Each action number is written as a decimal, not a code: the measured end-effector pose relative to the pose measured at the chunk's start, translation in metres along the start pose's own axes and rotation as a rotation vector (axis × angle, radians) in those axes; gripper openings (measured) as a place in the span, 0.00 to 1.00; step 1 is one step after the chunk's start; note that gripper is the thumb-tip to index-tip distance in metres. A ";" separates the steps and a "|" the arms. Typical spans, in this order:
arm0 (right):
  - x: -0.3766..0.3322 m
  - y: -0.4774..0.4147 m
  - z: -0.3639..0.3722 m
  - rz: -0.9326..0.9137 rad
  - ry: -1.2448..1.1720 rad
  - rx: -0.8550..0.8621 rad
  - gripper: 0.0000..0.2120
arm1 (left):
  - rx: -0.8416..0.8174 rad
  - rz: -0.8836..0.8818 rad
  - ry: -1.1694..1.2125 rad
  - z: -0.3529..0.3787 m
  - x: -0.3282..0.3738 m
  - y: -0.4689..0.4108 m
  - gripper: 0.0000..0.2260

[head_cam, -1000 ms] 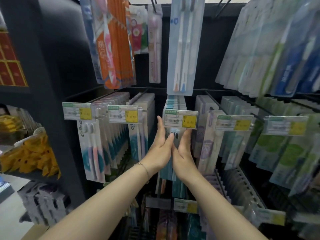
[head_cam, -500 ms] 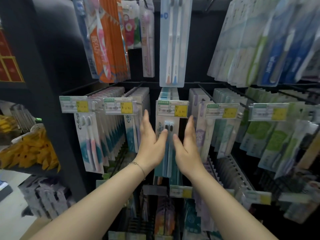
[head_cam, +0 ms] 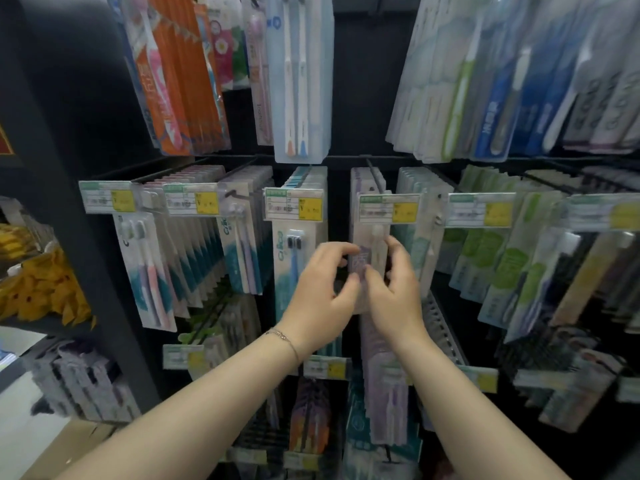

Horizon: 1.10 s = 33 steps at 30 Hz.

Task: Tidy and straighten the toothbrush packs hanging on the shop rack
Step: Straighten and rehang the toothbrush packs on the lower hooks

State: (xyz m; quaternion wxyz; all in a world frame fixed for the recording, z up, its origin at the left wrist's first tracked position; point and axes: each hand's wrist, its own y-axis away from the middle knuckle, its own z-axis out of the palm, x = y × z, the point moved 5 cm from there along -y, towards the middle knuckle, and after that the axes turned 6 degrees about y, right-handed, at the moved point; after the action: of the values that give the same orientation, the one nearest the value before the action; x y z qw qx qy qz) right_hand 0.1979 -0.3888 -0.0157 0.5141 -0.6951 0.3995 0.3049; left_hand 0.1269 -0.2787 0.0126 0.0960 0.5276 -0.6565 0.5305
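A black shop rack carries rows of toothbrush packs on hooks, each row fronted by a price tag. Both hands are at the purple-and-white pack (head_cam: 367, 251) that leads the row under the middle-right price tag (head_cam: 388, 208). My left hand (head_cam: 323, 292) curls its fingers around the pack's left edge. My right hand (head_cam: 394, 289) grips its right edge, thumb across the front. The teal pack row (head_cam: 294, 258) with black brush heads hangs just to the left, free of both hands. The pack's lower half is hidden behind my hands.
A tall pale-blue twin pack (head_cam: 299, 77) hangs overhead in the middle. Orange packs (head_cam: 180, 74) hang upper left, blue and green packs (head_cam: 491, 81) upper right. Green packs (head_cam: 509, 265) fill the right side. A black upright post (head_cam: 69, 202) borders the left, with yellow goods (head_cam: 38, 289) beyond.
Both hands left the teal pack row and shifted right onto the purple-and-white pack, fingers closing on its edges. The view moved closer and slightly right.
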 end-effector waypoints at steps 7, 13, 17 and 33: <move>0.031 -0.029 -0.017 -0.037 0.043 -0.163 0.30 | 0.061 -0.197 0.108 0.049 -0.024 -0.036 0.22; 0.045 -0.044 -0.007 -0.048 0.048 -0.333 0.29 | 0.098 -0.225 0.223 0.070 -0.039 -0.051 0.26; 0.052 -0.050 0.008 0.025 -0.116 -0.360 0.27 | 0.125 -0.300 0.288 0.077 -0.055 -0.053 0.27; 0.062 -0.089 0.034 0.057 -0.178 -0.267 0.30 | 0.294 -0.432 0.464 0.076 -0.082 -0.078 0.14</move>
State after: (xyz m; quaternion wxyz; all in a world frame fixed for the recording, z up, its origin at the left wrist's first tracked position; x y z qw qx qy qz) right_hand 0.3057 -0.3577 -0.0356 0.4415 -0.7160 0.3276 0.4302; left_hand 0.2566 -0.2819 -0.0292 0.2757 0.5278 -0.4069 0.6927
